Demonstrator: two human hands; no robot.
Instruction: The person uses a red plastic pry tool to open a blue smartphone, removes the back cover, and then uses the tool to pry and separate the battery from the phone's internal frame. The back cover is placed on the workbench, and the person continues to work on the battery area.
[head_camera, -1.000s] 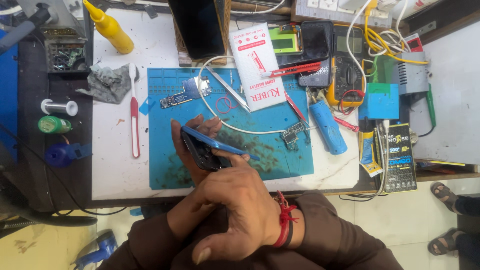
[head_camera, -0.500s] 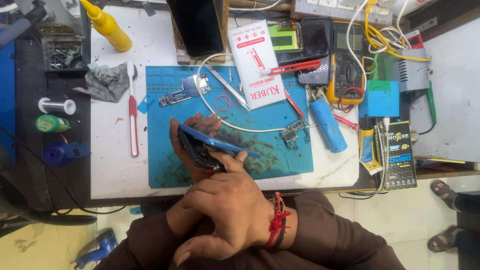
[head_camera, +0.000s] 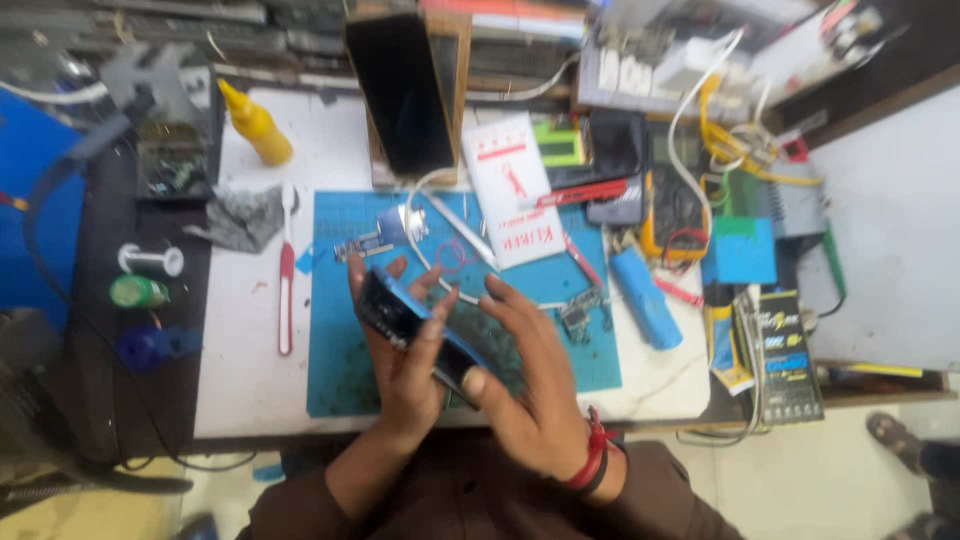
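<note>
My left hand (head_camera: 405, 375) grips a dark smartphone in a blue case (head_camera: 415, 328), held tilted above the blue work mat (head_camera: 340, 360). My right hand (head_camera: 530, 385), with a red thread at the wrist, sits against the phone's lower right end; its thumb presses on the edge while the fingers spread out over the mat. A small circuit board part (head_camera: 580, 315) lies on the mat just right of my right hand. A white cable (head_camera: 425, 250) curls across the mat beyond the phone.
A red-handled toothbrush (head_camera: 286, 280), grey cloth (head_camera: 240, 218) and yellow squeeze bottle (head_camera: 255, 122) lie left of the mat. A white card packet (head_camera: 512, 190), red tweezers (head_camera: 580, 258), a blue cylinder (head_camera: 645, 300), a multimeter (head_camera: 675, 215) and boxes crowd the right. A dark panel (head_camera: 400, 90) stands at the back.
The view shifted, and both hands now show higher over the mat. My right hand has slid off the top of the phone to its lower right end, with fingers opened out.
</note>
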